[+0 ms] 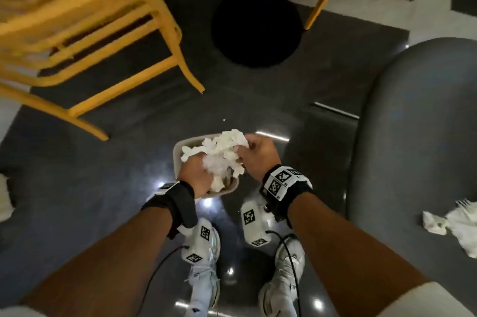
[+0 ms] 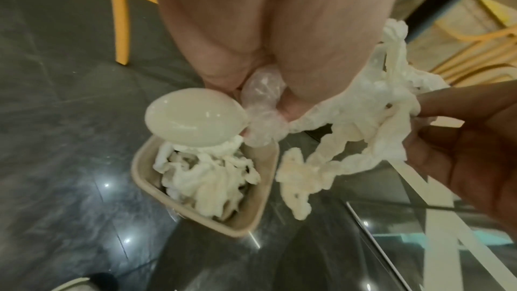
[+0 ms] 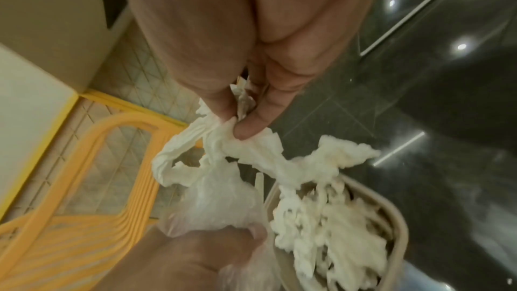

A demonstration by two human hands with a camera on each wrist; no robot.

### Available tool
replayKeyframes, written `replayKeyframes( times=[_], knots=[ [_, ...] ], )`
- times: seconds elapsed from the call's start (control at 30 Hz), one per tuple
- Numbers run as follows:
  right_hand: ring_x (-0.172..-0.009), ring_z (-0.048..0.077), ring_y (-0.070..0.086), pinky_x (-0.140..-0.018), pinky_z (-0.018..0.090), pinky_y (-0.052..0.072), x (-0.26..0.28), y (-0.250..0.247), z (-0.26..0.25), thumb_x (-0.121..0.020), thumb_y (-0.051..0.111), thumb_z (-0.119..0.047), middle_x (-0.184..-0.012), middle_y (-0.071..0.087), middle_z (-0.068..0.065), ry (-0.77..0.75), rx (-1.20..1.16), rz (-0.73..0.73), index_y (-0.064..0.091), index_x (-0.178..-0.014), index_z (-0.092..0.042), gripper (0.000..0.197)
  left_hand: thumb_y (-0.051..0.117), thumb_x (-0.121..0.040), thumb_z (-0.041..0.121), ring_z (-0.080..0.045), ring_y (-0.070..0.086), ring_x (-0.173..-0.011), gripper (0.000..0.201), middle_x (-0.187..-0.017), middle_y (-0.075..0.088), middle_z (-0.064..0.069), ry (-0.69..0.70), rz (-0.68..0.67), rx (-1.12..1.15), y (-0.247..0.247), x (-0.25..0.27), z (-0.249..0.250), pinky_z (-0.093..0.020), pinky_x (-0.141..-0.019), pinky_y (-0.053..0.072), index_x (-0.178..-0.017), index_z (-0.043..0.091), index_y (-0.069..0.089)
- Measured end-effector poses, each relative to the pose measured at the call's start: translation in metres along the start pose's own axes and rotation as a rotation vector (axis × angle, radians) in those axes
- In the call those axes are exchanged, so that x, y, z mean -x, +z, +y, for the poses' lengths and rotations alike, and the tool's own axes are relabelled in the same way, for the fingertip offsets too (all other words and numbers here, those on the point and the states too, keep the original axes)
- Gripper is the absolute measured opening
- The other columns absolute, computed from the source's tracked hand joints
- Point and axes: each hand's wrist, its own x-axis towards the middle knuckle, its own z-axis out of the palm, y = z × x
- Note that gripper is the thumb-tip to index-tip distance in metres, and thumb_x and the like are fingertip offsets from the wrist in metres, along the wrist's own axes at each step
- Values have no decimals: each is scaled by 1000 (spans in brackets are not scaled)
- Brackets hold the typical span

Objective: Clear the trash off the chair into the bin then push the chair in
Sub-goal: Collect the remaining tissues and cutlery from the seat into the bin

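Tray between both hands, tissue in it. Yellow chair ahead left. Grey seat right, napkins on it.

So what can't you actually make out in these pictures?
- The bin: in no view, so where the trash goes is unknown.
- Bottom of the tan tray: covered by crumpled napkins in every view.
- Left hand grip: head view hides its fingers under paper and clear plastic wrap.
- Trash on the grey seat: the white pieces are cut by the right edge.
- Yellow chair: motion-blurred, partly out of frame.
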Motion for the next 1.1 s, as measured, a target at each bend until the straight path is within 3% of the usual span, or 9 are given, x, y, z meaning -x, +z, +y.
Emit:
replayKeyframes(
  times=[0.13,0.23,0.43,0.6,0.7,0.8,0.87,0.97,1.1],
  knots=[
    [-81,17,75,-81,39,63,-29,70,8,-86,65,-16,-93,77,2,43,-65,-45,75,-95,-25,16,61,-88,11,-35,61,-114,31,-120,66,-18,-83,58,16,-24,-22,-53,-47,-97,49,-119,6,63],
    [-82,12,71,-70,20,60,-42,99,23,-91,62,-10,-100,75,6,98,-128,-38,72,-112,-7,24,61,-87,14,-31,63,-113,29,-119,68,-11,-121,80,75,-24,-36,-79,-43,-94,52,-116,13,66],
    [-103,24,69,-94,46,57,-60,126,69,-90,62,-16,-110,73,5,222,-103,-102,67,-116,-14,27,61,-87,21,-19,58,-99,32,-110,60,2,-237,-12,110,-2,-55,-106,-25,-73,45,-118,16,55],
    [-106,21,67,-93,40,56,-59,107,83,-92,56,-23,-116,71,1,177,178,-164,63,-121,-21,30,52,-75,29,-29,56,-121,66,-134,59,-6,-281,-46,80,0,-51,-121,-40,-102,48,-139,21,46],
    [-95,29,71,-86,45,60,-55,82,93,-87,56,-18,-99,72,2,244,146,-173,69,-108,-16,24,53,-84,16,-32,53,-124,50,-135,58,-12,-306,8,43,-5,-42,-109,-33,-105,42,-134,12,52],
    [-82,26,68,-72,38,58,-31,41,87,-85,59,-10,-90,70,10,277,14,-164,68,-86,-23,16,52,-87,9,-29,58,-119,33,-124,63,-8,-264,11,-42,-1,-34,-90,-24,-95,38,-118,13,61],
    [-74,17,67,-67,31,59,-12,3,82,-92,55,-6,-89,66,8,285,-89,-126,62,-86,-24,20,52,-84,12,-27,62,-111,24,-114,67,-4,-197,-31,-73,7,-32,-60,-28,-95,43,-104,19,63],
    [-50,8,61,-43,16,46,12,-67,80,-97,46,6,-77,59,11,276,-346,10,59,-85,-12,25,42,-77,27,-26,63,-103,30,-104,70,-1,11,-62,-191,29,-32,4,-40,-96,48,-94,22,67],
    [-49,5,58,-48,17,42,43,-161,81,-96,53,0,-76,63,3,249,-519,215,60,-88,-17,19,50,-85,7,-28,67,-92,27,-95,72,-4,206,-129,-129,77,-15,113,-39,-91,51,-104,19,65]
  ],
)
